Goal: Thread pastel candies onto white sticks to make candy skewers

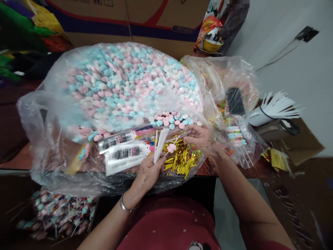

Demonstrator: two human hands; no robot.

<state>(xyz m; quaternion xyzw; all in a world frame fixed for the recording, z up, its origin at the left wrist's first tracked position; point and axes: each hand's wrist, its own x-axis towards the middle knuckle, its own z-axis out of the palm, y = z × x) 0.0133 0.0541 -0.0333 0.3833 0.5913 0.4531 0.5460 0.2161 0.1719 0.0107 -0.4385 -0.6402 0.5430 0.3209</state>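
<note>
My left hand (151,172) is closed round a bunch of white sticks (160,144) near the table's front edge. Beside it, a stick with pink candies (171,148) on its end pokes out to the right. My right hand (199,136) is slightly blurred, its fingers apart at the edge of loose pink, blue and white candies (166,122). Gold twist ties (182,159) lie in a heap between my hands. Two packs of printed clear bags (127,156) lie left of the sticks.
A large clear bag of candies (125,83) fills the table's back. To the right are a dark phone-like object (235,100), finished candy sticks (236,136), and a container of white sticks (260,116). A box of candy sticks (62,215) stands low at left.
</note>
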